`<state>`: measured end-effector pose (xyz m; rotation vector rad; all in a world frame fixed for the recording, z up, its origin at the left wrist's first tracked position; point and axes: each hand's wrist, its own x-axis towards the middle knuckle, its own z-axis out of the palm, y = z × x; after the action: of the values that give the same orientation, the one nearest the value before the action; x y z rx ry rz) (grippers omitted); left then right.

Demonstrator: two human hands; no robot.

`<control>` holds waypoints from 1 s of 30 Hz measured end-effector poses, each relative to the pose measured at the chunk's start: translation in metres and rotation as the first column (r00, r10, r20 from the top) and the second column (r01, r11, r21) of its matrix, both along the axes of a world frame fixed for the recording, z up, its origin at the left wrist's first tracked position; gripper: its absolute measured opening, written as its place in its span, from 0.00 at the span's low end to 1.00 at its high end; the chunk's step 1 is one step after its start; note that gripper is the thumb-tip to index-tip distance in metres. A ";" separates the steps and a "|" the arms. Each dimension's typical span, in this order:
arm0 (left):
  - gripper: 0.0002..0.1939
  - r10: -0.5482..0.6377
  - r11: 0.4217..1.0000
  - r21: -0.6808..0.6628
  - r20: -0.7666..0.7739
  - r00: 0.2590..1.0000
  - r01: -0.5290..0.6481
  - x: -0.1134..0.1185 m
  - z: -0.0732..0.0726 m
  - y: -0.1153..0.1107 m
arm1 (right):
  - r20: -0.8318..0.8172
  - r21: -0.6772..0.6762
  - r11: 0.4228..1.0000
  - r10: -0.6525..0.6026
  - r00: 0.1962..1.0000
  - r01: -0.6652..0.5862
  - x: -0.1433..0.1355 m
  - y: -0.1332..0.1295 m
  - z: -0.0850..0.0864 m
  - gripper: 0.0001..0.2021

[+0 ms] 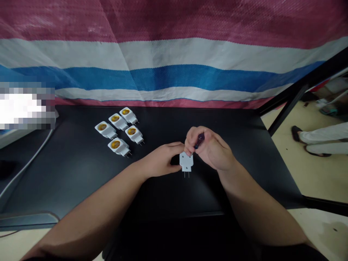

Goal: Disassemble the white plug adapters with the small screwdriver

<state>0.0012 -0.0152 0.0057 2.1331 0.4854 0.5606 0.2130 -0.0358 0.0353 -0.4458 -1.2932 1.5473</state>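
My left hand (162, 160) grips a white plug adapter (186, 162) by its left side, over the black table. The adapter's back faces up, showing small screw holes, and its two metal prongs point toward me. Closed around a dark-handled screwdriver (199, 141), my right hand (211, 148) is at the adapter's upper right edge. The tool's tip is mostly hidden by the fingers. Several more white adapters (121, 148) with gold-coloured round sockets lie on the table to the left, sockets up.
A striped red, white and blue sheet (168, 78) hangs behind the black table (76, 177). At the left are a white cable (36, 154) and a pixelated bright area. Black frame bars (288, 103) and a person's legs (326, 140) show at the right.
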 end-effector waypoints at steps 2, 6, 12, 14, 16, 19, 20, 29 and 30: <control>0.18 -0.002 1.000 -0.002 -0.009 1.000 0.002 0.000 -0.001 0.000 | -0.018 -0.033 0.999 0.035 0.999 -0.036 0.001 0.000 0.000 0.26; 0.20 -0.003 1.000 -0.002 -0.017 1.000 0.003 0.000 0.000 0.000 | -0.075 -0.010 1.000 0.018 0.997 -0.019 0.000 0.000 0.000 0.19; 0.20 -0.020 1.000 0.005 0.002 1.000 0.020 0.000 0.002 0.000 | 0.023 -0.109 0.994 0.035 0.999 -0.033 0.007 0.002 0.005 0.26; 0.22 -0.020 1.000 0.007 0.007 1.000 0.020 0.000 0.002 0.000 | 0.003 -0.153 0.988 -0.011 1.000 0.011 0.008 0.002 0.010 0.29; 0.25 -0.007 1.000 0.001 0.007 1.000 0.007 0.000 0.001 0.000 | -0.024 -0.163 0.983 -0.089 0.996 0.084 0.008 0.001 0.014 0.30; 0.26 0.001 1.000 -0.009 0.014 1.000 -0.001 0.000 -0.001 0.000 | -0.041 -0.174 0.967 -0.196 0.980 0.186 0.003 -0.001 0.019 0.28; 0.26 0.000 1.000 -0.009 0.014 1.000 0.000 0.000 -0.001 0.001 | -0.041 -0.175 0.963 -0.217 0.975 0.207 0.001 -0.001 0.019 0.27; 0.21 0.009 1.000 0.001 0.001 1.000 -0.009 0.000 -0.001 0.000 | -0.053 -0.061 0.994 -0.094 0.994 0.091 -0.010 -0.003 0.001 0.20; 0.22 0.011 1.000 0.004 0.007 1.000 -0.011 0.000 -0.002 0.000 | -0.043 -0.037 0.996 -0.088 0.995 0.086 -0.010 -0.003 0.000 0.19</control>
<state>0.0013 -0.0153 0.0042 2.1329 0.4930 0.5750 0.2029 -0.0389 0.0351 -0.4810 -1.1993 1.5006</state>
